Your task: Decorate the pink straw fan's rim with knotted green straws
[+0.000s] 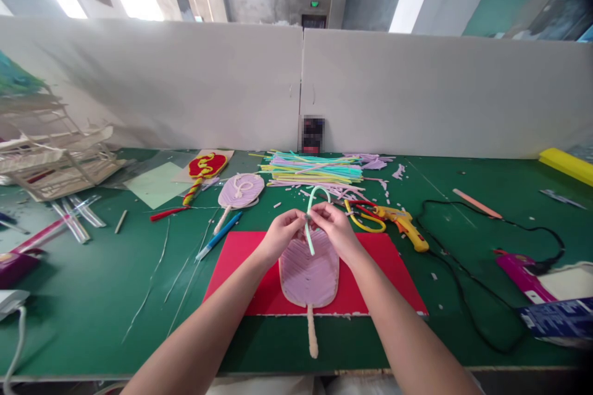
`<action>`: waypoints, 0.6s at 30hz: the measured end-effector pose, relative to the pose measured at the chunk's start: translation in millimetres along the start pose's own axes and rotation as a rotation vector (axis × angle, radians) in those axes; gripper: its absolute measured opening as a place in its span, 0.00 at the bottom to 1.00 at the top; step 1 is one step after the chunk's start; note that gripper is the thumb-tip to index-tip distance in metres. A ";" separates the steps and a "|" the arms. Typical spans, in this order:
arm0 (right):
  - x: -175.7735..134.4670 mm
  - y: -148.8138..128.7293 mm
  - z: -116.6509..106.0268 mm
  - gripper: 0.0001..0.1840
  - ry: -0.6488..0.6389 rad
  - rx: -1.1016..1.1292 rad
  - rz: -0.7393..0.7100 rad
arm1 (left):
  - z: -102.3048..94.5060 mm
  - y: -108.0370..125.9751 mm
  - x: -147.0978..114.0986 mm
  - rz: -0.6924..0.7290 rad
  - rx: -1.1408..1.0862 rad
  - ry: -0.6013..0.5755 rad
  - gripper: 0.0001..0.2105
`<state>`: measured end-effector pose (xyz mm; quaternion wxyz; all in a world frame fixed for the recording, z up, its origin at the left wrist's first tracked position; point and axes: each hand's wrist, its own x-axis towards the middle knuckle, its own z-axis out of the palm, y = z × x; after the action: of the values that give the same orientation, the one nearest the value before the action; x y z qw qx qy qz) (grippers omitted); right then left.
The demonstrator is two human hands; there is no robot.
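A mint-green pipe cleaner [320,190], bent into a loop at its top, is pinched between my two hands. My left hand [288,232] has its fingers closed on the pipe cleaner near where it crosses itself, and my right hand [332,226] grips it from the other side. Below them lies a lilac fan [309,274] with a cream edge and a cream handle [312,333] pointing toward me. The fan rests on a red board [384,284], and the hands cover its upper part.
A bundle of coloured pipe cleaners [315,170] lies behind. Another lilac fan [241,190], a red-and-yellow fan [206,166] and a blue pen [220,234] sit left. Scissors [370,222], a yellow glue gun [405,227] and a black cable [456,271] lie right. A white partition [185,86] stands behind.
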<state>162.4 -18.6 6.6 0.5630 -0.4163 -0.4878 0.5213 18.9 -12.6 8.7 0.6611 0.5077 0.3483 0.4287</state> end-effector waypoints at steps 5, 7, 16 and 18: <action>1.0 -4.4 -10.5 0.12 -0.107 -0.089 0.025 | -0.4 1.4 1.4 0.012 0.135 -0.037 0.14; 1.6 -6.4 -15.0 0.12 -0.153 -0.131 0.015 | -0.6 0.9 2.0 0.047 0.228 -0.025 0.13; 5.0 -7.2 -19.1 0.11 -0.167 -0.100 -0.063 | -10.0 5.0 -5.5 0.780 0.910 0.037 0.07; 5.6 -6.4 -18.8 0.11 -0.155 -0.088 -0.079 | -11.9 5.9 -7.2 0.861 0.977 0.017 0.08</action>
<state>181.9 -13.0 10.2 0.5249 -0.3794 -0.5684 0.5074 4.1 -14.1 11.6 0.1204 0.8406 0.2736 0.4517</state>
